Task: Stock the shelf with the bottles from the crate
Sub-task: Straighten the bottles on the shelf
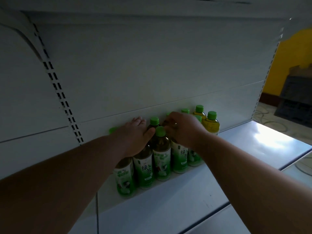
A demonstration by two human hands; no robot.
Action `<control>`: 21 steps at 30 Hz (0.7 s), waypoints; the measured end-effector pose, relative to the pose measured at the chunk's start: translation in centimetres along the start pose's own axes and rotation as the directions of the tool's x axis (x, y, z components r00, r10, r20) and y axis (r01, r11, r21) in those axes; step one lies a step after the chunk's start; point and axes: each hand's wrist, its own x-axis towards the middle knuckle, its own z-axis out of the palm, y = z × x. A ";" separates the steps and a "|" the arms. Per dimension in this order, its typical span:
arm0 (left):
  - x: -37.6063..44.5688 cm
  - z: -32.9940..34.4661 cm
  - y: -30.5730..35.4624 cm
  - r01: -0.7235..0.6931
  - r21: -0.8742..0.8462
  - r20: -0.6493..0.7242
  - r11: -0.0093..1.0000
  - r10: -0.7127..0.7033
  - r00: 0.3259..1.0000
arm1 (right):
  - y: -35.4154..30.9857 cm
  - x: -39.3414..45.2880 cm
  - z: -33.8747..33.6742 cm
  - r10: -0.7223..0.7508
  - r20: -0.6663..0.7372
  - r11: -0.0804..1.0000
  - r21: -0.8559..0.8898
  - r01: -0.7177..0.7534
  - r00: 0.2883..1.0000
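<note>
Left hand (pixel 135 132) is lying flat with straight fingers over the tops of the green-tea bottles (pixel 145 168) standing on the white shelf (pixel 177 196) against its back panel. Right hand (pixel 183 128) is curling its fingers around a bottle top within the cluster. Two yellow-liquid bottles (pixel 211 124) are standing at the right end.

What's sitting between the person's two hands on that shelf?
In the head view, two green-capped bottles stand between the left hand and right hand.

Both bare forearms reaching forward and converging, left hand (pixel 135 132) palm down with fingers straight and thumb spread, right hand (pixel 183 128) knuckles up with fingers curled downward, ring on one finger
</note>
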 end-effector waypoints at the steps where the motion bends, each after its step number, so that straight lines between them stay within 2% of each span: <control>1: 0.2 -0.3 0.3 0.000 -0.009 -0.014 1.000 0.000 1.000 | 0.8 0.0 -0.6 0.027 -0.063 1.000 0.017 -0.026 0.998; 3: 1.0 -1.0 1.3 -0.039 -0.002 -0.032 0.999 0.039 0.999 | 2.3 0.2 -1.2 0.056 -0.101 0.998 -0.005 -0.057 0.993; 6: 2.8 -1.3 3.6 -0.096 0.006 -0.014 0.995 0.096 0.995 | 3.6 0.6 -0.9 0.077 0.050 0.990 -0.120 -0.070 0.996; 8: 3.9 -0.9 4.7 -0.076 0.032 0.011 0.997 0.075 0.997 | 4.0 0.7 -0.2 0.092 0.136 0.983 -0.172 -0.068 0.986; 15: 5.4 1.3 4.6 -0.028 0.041 0.027 0.999 0.027 0.999 | 5.0 1.2 0.5 0.036 0.097 0.996 -0.079 -0.029 0.995; 21: 5.5 1.5 4.8 -0.026 0.054 0.004 0.998 0.026 1.000 | 5.0 1.2 0.7 0.034 0.090 0.996 -0.089 -0.026 0.995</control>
